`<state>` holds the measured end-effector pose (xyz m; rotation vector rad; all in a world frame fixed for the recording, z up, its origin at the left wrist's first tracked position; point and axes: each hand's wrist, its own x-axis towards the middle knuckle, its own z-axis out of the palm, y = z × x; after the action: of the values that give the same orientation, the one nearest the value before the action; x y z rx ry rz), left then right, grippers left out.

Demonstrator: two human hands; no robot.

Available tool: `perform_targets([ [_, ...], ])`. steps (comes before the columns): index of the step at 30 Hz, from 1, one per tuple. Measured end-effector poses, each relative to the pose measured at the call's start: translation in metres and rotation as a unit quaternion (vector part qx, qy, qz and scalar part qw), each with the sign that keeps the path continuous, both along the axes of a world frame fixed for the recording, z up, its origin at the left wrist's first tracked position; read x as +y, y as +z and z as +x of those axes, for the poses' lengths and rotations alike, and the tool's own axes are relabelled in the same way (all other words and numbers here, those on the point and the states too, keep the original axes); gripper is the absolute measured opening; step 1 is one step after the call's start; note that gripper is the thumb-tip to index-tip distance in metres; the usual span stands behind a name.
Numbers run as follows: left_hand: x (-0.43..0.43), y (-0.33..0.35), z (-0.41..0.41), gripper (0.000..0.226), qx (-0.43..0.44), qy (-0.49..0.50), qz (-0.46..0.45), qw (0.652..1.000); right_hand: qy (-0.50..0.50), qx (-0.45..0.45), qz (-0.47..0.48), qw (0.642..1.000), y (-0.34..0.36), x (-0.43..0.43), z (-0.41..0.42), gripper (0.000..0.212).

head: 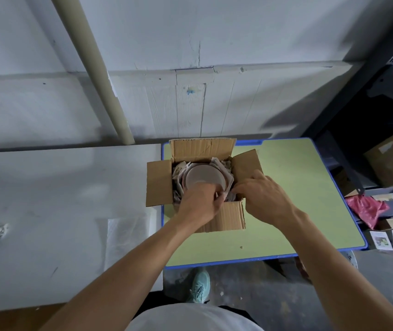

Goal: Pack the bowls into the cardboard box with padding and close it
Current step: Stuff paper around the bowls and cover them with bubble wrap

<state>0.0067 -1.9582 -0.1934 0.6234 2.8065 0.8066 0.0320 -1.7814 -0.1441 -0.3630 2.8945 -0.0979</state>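
Bowl (205, 179) sits in box (224, 216), ringed by padding (178, 170). Left hand (200, 204) curls over near rim; right hand (262, 197) pinches padding beside it. Likely ceramic: stiff, slick, fragile; grip rim.

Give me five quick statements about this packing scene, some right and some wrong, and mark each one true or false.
1. The cardboard box sits on the green table. True.
2. All the box flaps are folded shut. False: the flaps stand open, and the bowl shows inside.
3. Crumpled paper padding lies around the bowl. True.
4. Only one hand is at the box. False: the left hand and the right hand are both at its near edge.
5. The bowl is bright red. False: it is a pale, whitish colour.
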Motion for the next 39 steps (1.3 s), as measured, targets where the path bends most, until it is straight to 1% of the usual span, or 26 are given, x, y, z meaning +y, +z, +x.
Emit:
perform_targets([
  [2, -0.004, 0.001, 0.003, 0.026, 0.014, 0.0, 0.002, 1.0, 0.002, 0.007, 0.005, 1.0, 0.0, -0.002, -0.002, 0.055],
  [4, -0.012, 0.002, 0.007, 0.027, 0.029, 0.013, 0.011, 0.999, 0.004, 0.019, 0.005, 1.0, -0.001, -0.005, -0.007, 0.047],
  [7, -0.034, 0.002, 0.01, 0.023, 0.056, 0.046, 0.036, 0.997, -0.013, 0.044, -0.036, 0.998, 0.001, -0.014, -0.017, 0.036],
  [12, -0.087, 0.006, 0.011, 0.018, 0.077, 0.126, 0.044, 0.988, -0.006, 0.096, -0.077, 0.992, 0.004, -0.052, -0.032, 0.035],
  [14, -0.111, 0.004, 0.012, 0.02, 0.082, 0.15, 0.042, 0.984, 0.022, 0.103, -0.094, 0.99, 0.007, -0.079, -0.036, 0.035],
  [18, -0.16, 0.0, 0.012, 0.014, 0.096, 0.182, 0.051, 0.977, 0.112, 0.084, -0.1, 0.985, 0.002, -0.144, -0.046, 0.031],
  [20, -0.186, 0.0, 0.012, 0.016, 0.103, 0.211, 0.036, 0.971, 0.137, 0.087, -0.11, 0.981, -0.006, -0.177, -0.052, 0.027],
  [22, -0.217, -0.002, 0.015, 0.018, 0.107, 0.24, 0.006, 0.965, 0.158, 0.083, -0.114, 0.977, -0.012, -0.212, -0.056, 0.032],
  [26, -0.294, -0.02, 0.025, 0.025, 0.066, 0.292, -0.04, 0.953, 0.21, 0.021, -0.103, 0.972, -0.033, -0.285, -0.063, 0.039],
  [32, -0.405, -0.053, 0.05, 0.034, -0.026, 0.366, -0.101, 0.925, 0.24, -0.1, -0.074, 0.963, -0.073, -0.38, -0.061, 0.045],
  [37, -0.469, -0.074, 0.051, 0.046, -0.103, 0.403, -0.144, 0.898, 0.245, -0.155, -0.051, 0.956, -0.097, -0.424, -0.057, 0.047],
  [39, -0.485, -0.087, 0.043, 0.054, -0.127, 0.399, -0.18, 0.89, 0.234, -0.17, -0.044, 0.956, -0.104, -0.429, -0.057, 0.046],
])
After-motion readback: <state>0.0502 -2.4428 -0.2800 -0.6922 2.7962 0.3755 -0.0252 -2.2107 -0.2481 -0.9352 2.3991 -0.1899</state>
